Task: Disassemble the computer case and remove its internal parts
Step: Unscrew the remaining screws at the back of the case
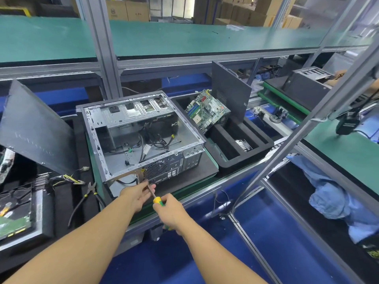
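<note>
Both on screwdriver (157,200): right hand (171,213) grips handle, left hand (137,194) pinches shaft at computer case (143,128) rear. Likely unscrewing; next, seat tip squarely.

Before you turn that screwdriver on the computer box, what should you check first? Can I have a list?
1. Firm grip of the right hand on the screwdriver handle: ok.
2. The left hand steadying the shaft: ok, its fingers pinch it.
3. The tip sitting in a screw on the computer case: cannot tell, the left hand hides it.
4. The motherboard out of the way: ok, it leans in the foam tray.
5. The case emptied: not ok, loose cables lie inside.
6. The pliers close by: ok, they lie left of the case.
</note>
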Motion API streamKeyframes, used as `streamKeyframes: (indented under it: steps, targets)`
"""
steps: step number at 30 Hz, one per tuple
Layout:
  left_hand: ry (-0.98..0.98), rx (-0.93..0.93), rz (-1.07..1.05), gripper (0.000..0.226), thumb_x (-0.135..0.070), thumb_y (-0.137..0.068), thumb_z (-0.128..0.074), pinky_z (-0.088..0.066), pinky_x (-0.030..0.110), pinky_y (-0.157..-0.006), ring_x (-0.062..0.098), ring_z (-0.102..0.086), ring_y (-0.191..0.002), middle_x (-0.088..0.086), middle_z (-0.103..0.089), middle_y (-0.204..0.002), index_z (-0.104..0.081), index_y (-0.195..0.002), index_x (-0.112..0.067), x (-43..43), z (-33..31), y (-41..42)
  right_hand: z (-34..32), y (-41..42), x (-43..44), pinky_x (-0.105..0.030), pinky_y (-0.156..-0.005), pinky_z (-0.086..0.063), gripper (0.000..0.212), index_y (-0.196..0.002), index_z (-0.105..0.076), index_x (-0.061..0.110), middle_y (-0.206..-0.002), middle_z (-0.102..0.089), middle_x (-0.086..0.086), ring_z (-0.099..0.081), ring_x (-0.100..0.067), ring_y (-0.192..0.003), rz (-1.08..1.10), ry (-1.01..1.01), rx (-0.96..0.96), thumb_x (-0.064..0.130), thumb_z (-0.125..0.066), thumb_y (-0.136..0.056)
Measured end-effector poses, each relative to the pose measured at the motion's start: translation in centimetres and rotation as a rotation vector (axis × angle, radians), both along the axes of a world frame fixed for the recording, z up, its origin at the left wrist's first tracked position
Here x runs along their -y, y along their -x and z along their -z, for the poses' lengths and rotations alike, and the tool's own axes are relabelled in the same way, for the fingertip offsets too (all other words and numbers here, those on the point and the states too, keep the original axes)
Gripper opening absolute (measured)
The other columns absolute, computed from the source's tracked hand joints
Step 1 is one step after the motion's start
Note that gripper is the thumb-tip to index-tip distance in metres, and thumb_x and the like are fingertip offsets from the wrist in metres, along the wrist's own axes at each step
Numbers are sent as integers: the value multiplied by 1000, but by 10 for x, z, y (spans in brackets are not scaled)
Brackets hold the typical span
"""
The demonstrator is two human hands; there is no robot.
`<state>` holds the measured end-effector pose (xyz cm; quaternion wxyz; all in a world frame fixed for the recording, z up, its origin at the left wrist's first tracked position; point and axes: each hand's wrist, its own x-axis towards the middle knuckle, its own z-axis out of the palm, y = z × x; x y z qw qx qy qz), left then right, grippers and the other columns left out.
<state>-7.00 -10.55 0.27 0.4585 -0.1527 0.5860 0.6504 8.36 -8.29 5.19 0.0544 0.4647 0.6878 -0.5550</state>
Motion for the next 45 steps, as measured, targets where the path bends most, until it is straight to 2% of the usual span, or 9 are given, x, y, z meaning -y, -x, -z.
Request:
streamKeyframes:
  steps: [6, 9, 13, 18, 22, 30, 32, 36, 45]
  targets:
    - [15, 9, 28, 9, -5, -94, -64, -58, 34, -72, 21, -72, -59, 21, -67, -97, -59, -95, 2, 0, -1, -1, 3, -3, -4, -33, -62, -48, 26, -112, -61, 15, -95, -70, -2, -55, -16, -73, -47, -45, 12, 32, -47, -99]
    - [24, 25, 42, 9, -7, -94, -65, -60, 37, -64, 24, -71, -70, 22, -67, -99, -58, -94, 0, -1, -6, -1, 5, -5, -6, -34, -64, -56, 17, -110, -51, 25, -95, -64, -1, -60, -13, -67, -29, -85, -13, 32, -58, -96]
    - [41, 54, 60, 8, -8, -96, -63, -53, 43, -81, 29, -67, -93, 16, -66, -98, -58, -95, -3, -4, -11, -1, 6, -6, -7, -36, -65, -61, 24, -109, -42, 30, -99, -61, -4, -59, -16, -65, -47, -125, 0, 28, -61, -95]
    - [65, 58, 55, 5, -8, -96, -63, -53, 41, -79, 24, -68, -74, 12, -66, -86, -60, -96, -4, -4, -11, -3, 10, -6, -9, -37, -74, -51, 30, -113, -39, 28, -105, -58, -3, -56, -20, -82, -99, -221, 26, 27, -64, -95]
    - [69, 59, 59, 4, -6, -97, -61, -53, 41, -79, 27, -68, -81, 13, -67, -86, -61, -94, -3, -3, -14, -5, 10, -6, -11, -43, -79, -54, 25, -114, -44, 21, -101, -57, -3, -53, -22, -81, -136, -211, 70, 31, -58, -95]
    - [-88, 13, 83, 12, -11, -99, -58, -54, 40, -87, 27, -69, -88, 14, -69, -90, -64, -97, -1, 7, -23, -17, 4, -37, -43, -37, -61, -50, 16, -77, -39, 25, -78, -50, 0, -52, -26, -64, -255, -291, 147, 30, -52, -85]
    - [-50, -111, 279, 15, -12, -97, -61, -57, 38, -84, 28, -72, -90, 15, -73, -92, -67, -102, 1, 9, -28, -19, 2, -48, -53, -39, -58, -47, 16, -76, -41, 21, -69, -48, 1, -47, -23, -60, -157, -238, 10, 27, -54, -84]
    - [-93, -304, 697, 23, -16, -100, -58, -58, 39, -82, 28, -73, -88, 15, -74, -93, -73, -105, 0, 0, -41, -37, -14, -59, -64, -21, -41, -37, 17, -82, -50, 22, -50, -47, 8, -42, -14, -41, 71, -86, -304, 30, -61, -93]
    - [-249, -601, 1058, 38, -15, -105, -48, -56, 26, -79, 20, -67, -80, 12, -69, -81, -71, -74, -12, -59, -111, -57, -55, -71, -104, -24, -46, -43, 9, -106, -67, 17, -73, -69, 4, -46, -11, -46, 179, -110, -525, 19, -64, -97]
